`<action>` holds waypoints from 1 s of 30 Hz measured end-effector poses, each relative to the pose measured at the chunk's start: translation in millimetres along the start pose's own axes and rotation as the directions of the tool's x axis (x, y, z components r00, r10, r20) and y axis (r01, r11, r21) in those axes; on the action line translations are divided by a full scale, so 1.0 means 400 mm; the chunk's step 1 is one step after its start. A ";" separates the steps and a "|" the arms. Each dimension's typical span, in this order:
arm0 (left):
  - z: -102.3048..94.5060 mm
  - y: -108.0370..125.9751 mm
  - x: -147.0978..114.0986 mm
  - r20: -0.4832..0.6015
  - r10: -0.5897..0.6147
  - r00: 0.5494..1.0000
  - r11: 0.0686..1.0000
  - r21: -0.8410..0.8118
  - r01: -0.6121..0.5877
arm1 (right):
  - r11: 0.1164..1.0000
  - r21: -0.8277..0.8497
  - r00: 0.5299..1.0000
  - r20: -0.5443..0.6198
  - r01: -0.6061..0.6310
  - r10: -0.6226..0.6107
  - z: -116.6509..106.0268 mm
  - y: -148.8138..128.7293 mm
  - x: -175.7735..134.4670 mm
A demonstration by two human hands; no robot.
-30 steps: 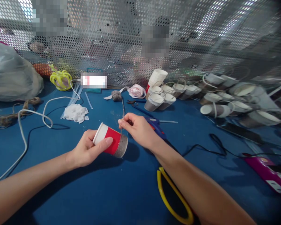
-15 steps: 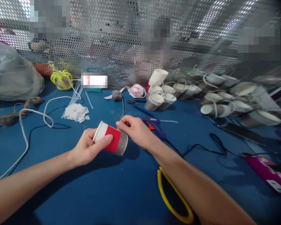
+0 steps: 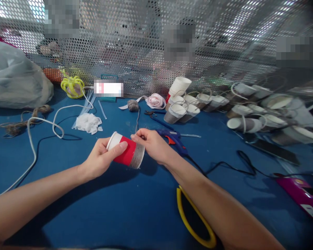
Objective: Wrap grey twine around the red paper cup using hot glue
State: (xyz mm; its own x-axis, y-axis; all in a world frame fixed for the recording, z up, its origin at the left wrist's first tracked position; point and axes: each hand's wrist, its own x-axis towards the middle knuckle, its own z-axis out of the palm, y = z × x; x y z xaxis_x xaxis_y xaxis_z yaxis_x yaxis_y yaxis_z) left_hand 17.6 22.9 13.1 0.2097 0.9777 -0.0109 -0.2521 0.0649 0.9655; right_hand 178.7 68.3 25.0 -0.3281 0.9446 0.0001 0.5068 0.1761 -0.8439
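Hands [image 3: 152, 145] drew closer, holding cup [image 3: 127, 154] and, seemingly, twine [image 3: 137, 121].

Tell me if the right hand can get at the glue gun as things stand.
Probably yes: the glue gun lies close beside the right hand, mostly uncovered. But that hand seems to be pinching the yarn, so it would likely have to let go first.

A craft workshop: the counter [image 3: 135, 215] carries a glue gun [image 3: 181, 146] centrally, twine [image 3: 42, 110] at nine o'clock, string-handled cups [image 3: 251, 125] at three.
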 end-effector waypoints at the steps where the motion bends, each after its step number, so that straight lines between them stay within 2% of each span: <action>1: 0.000 0.000 0.000 0.001 0.001 1.000 1.000 -0.009 -0.001 | 1.000 0.004 1.000 0.006 -0.004 0.004 0.000 0.000 0.001; 6: -0.003 -0.003 0.002 0.012 0.004 1.000 1.000 -0.003 -0.004 | 1.000 0.013 1.000 0.018 -0.011 0.011 0.004 0.005 0.002; 11: -0.006 -0.002 -0.001 0.027 0.040 0.999 0.995 0.093 -0.043 | 0.999 0.036 0.999 0.045 -0.022 0.020 0.004 0.005 0.005; 14: -0.012 -0.003 -0.003 0.071 0.101 0.992 0.977 0.181 -0.112 | 1.000 -0.007 0.998 0.069 -0.003 0.003 -0.020 -0.009 0.002; 17: -0.020 -0.008 0.001 0.098 0.172 0.980 0.952 0.238 -0.191 | 0.999 -0.010 0.997 0.067 -0.036 0.036 -0.059 -0.027 -0.015; 20: -0.027 -0.012 0.007 0.115 0.227 0.967 0.919 0.305 -0.252 | 0.999 -0.031 0.986 0.161 -0.026 0.031 -0.083 -0.038 -0.046; 23: -0.031 -0.010 0.012 0.177 0.228 0.958 0.881 0.381 -0.280 | 0.999 0.032 0.966 0.257 0.019 -0.026 -0.080 -0.036 -0.074; 25: -0.032 -0.006 0.015 0.207 0.195 0.959 0.876 0.403 -0.265 | 0.997 0.075 0.970 0.243 0.010 -0.028 -0.068 -0.030 -0.084; 27: -0.031 -0.002 0.020 0.207 0.131 0.969 0.907 0.369 -0.201 | 0.999 0.042 0.984 0.177 0.020 -0.027 -0.056 -0.022 -0.090; 30: -0.029 0.000 0.035 0.175 -0.034 0.984 0.984 0.179 0.002 | 0.976 -0.145 0.987 0.047 0.160 -0.154 -0.039 -0.010 -0.096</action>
State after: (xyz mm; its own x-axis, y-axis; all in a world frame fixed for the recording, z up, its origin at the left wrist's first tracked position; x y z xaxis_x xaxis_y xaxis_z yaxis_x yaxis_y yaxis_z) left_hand 9.5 39.0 10.0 0.3806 0.9247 0.0024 -0.0782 0.0296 0.9965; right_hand 201.9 35.5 36.8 -0.4396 0.8920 0.1050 0.5582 0.3630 -0.7461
